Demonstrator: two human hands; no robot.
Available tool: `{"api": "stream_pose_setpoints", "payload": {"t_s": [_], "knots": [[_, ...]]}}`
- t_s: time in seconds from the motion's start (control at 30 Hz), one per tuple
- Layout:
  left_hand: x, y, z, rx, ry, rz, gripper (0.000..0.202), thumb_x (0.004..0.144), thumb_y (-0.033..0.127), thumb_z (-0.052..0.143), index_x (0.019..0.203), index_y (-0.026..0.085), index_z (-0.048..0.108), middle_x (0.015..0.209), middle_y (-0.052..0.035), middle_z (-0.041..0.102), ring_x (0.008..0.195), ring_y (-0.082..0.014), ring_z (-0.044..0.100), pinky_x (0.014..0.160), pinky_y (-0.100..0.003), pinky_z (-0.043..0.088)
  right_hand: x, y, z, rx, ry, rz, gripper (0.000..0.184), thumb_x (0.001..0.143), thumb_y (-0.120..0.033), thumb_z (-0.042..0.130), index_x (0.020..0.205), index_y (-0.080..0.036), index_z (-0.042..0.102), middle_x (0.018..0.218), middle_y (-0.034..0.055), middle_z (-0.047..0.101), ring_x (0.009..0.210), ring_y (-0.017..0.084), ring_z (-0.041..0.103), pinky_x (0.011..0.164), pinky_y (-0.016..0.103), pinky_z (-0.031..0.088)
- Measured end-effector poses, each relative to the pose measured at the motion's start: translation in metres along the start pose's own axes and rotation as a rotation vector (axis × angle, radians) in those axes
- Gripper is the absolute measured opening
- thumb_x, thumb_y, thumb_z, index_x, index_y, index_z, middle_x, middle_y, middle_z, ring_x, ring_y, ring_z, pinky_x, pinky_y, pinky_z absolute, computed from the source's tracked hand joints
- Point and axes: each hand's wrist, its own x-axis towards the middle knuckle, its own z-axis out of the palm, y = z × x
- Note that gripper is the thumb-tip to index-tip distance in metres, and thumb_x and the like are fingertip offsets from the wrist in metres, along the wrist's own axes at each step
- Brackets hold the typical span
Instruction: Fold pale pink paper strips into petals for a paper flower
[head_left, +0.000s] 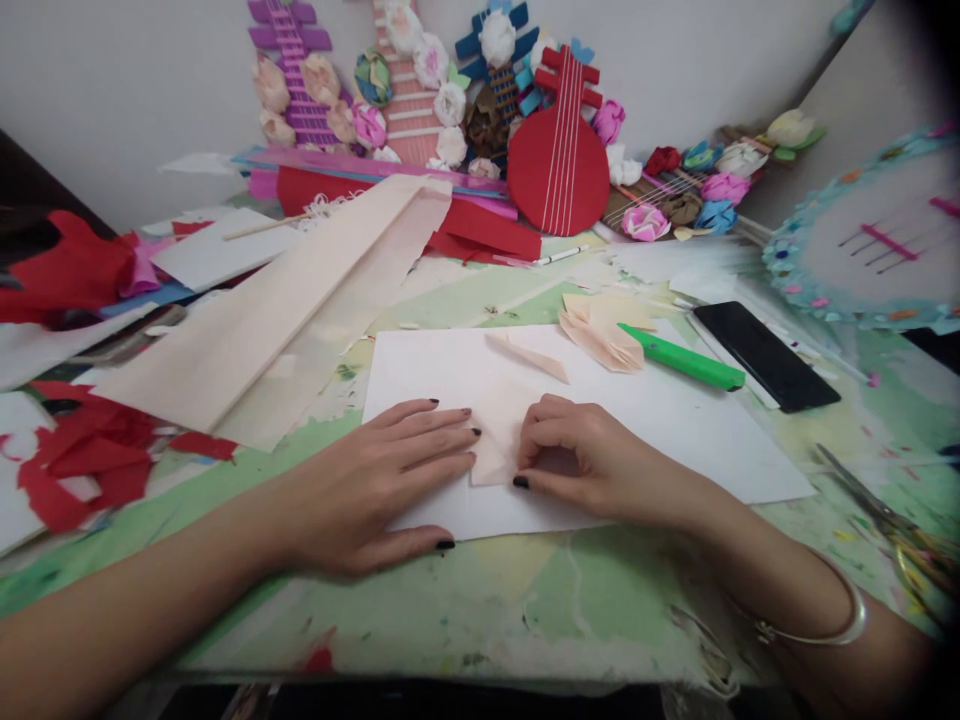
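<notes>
A small piece of pale peach crepe paper [496, 420] lies on a white sheet [675, 450] in front of me. My left hand [382, 470] rests flat with fingers stretched, its fingertips at the left edge of the peach piece. With thumb and fingers pinched together, my right hand [585, 455] grips the right edge of the same piece. Just beyond lies a narrow folded peach strip [529, 356]. A fanned bunch of peach paper petals [600, 335] sits farther back, touching a green box cutter [682, 358].
A black phone [765, 355] lies at right, with scissors [889, 520] nearer me. A long peach paper sheet [300, 300] and red scraps [90, 455] cover the left. Along the wall stand a red paper lute [559, 150] and other flower-decorated instruments.
</notes>
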Motion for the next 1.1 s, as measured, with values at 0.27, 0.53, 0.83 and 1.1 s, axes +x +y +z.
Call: {"api": "stream_pose_setpoints", "payload": {"t_s": [0.27,0.53,0.83,1.1], "knots": [[0.003,0.000,0.002,-0.077,0.036,-0.028,0.034,0.091,0.035,0.051,0.115,0.011,0.052,0.130,-0.0160,0.055,0.126,-0.0253,0.047,0.110,-0.044,0.034,-0.001,0.014,-0.003,-0.010,0.179,-0.068,0.021,0.084,-0.012,0.056,0.100,-0.019,0.068,0.097,0.0073,0.063,0.094,0.018,0.056,0.085,0.033,0.045],[0.006,-0.006,0.010,-0.045,0.111,-0.134,0.033,0.092,0.032,0.052,0.118,0.012,0.053,0.128,-0.0141,0.058,0.130,-0.0270,0.044,0.109,-0.048,0.036,-0.001,0.009,0.007,-0.113,0.120,-0.143,0.021,0.088,-0.016,0.052,0.100,-0.016,0.070,0.092,0.0100,0.061,0.085,0.018,0.055,0.076,0.031,0.047],[0.017,-0.004,0.020,-0.009,0.458,-0.322,0.009,0.087,0.016,0.057,0.094,0.013,0.062,0.095,-0.0109,0.067,0.092,-0.0217,0.061,0.083,-0.039,0.051,-0.004,0.007,0.013,-0.155,0.176,-0.058,0.023,0.091,-0.019,0.047,0.096,-0.014,0.070,0.080,0.0075,0.066,0.070,0.015,0.059,0.065,0.026,0.045],[0.015,-0.003,0.019,-0.130,0.365,-0.227,0.022,0.085,0.022,0.062,0.105,0.014,0.064,0.105,-0.0120,0.067,0.103,-0.0245,0.060,0.088,-0.042,0.048,-0.002,0.000,0.014,0.078,0.248,0.020,0.017,0.086,-0.017,0.056,0.092,-0.017,0.071,0.070,0.0017,0.069,0.060,0.011,0.060,0.059,0.022,0.046]]}}
